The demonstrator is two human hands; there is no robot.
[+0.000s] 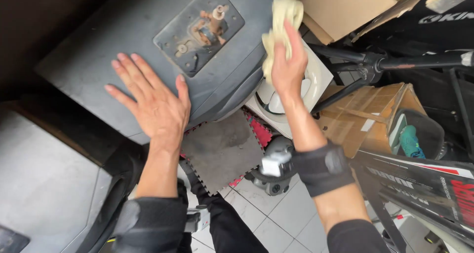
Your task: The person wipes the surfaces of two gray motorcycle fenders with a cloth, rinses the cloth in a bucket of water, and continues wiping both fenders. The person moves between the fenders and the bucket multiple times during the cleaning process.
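Cloth (pixel 280 23) pale yellow, crumpled, gripped in right hand (pixel 288 65) on grey panel (pixel 123 31).

L hand (pixel 153 102) flat, fingers spread; R hand (pixel 286 65) fisted, arm outstretched.

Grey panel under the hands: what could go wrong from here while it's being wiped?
1. The right hand works the pale cloth near the rusty metal plate; its protruding bolt could snag it.
2. The left hand presses flat on the dusty grey panel; it might slip.
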